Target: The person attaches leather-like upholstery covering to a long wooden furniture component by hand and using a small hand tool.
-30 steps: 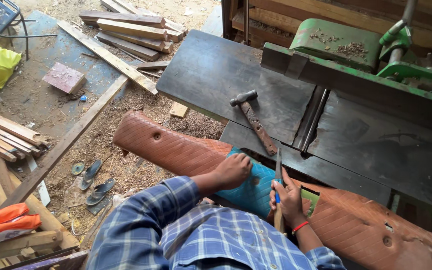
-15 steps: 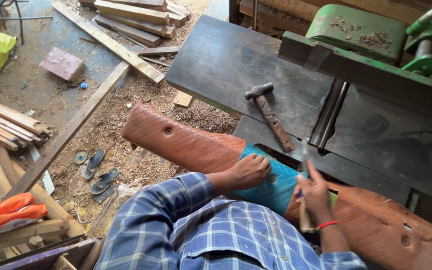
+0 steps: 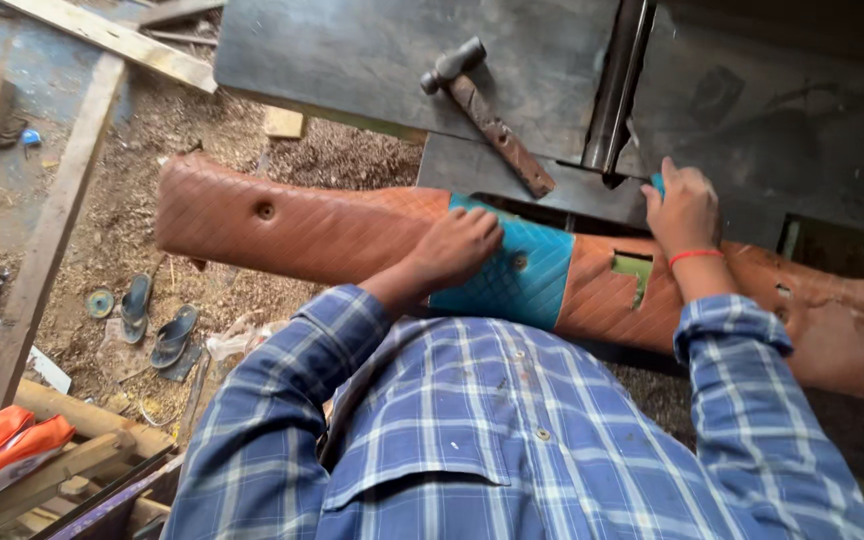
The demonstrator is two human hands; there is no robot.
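A long brown quilted padded panel (image 3: 302, 225) with a teal middle section (image 3: 527, 280) lies across the front edge of a dark metal machine table (image 3: 352, 60). My left hand (image 3: 462, 245) presses on the panel where brown meets teal, fingers curled over its upper edge. My right hand (image 3: 687, 205) is closed on a small blue-handled tool (image 3: 657, 182), mostly hidden in the fist, at the table edge just above the panel. A rusty hammer (image 3: 492, 125) lies on the table between my hands. My blue checked shirt fills the bottom of the view.
A metal bar (image 3: 622, 80) runs across the table by my right hand. On the sawdust floor to the left are a pair of sandals (image 3: 157, 325), a long plank (image 3: 52, 220), a small wood block (image 3: 284, 122) and an orange bundle (image 3: 2, 450).
My right hand has gone from the lower edge of the panel up to the table edge, still gripping the tool. My left hand stays on the panel. The view has come closer.
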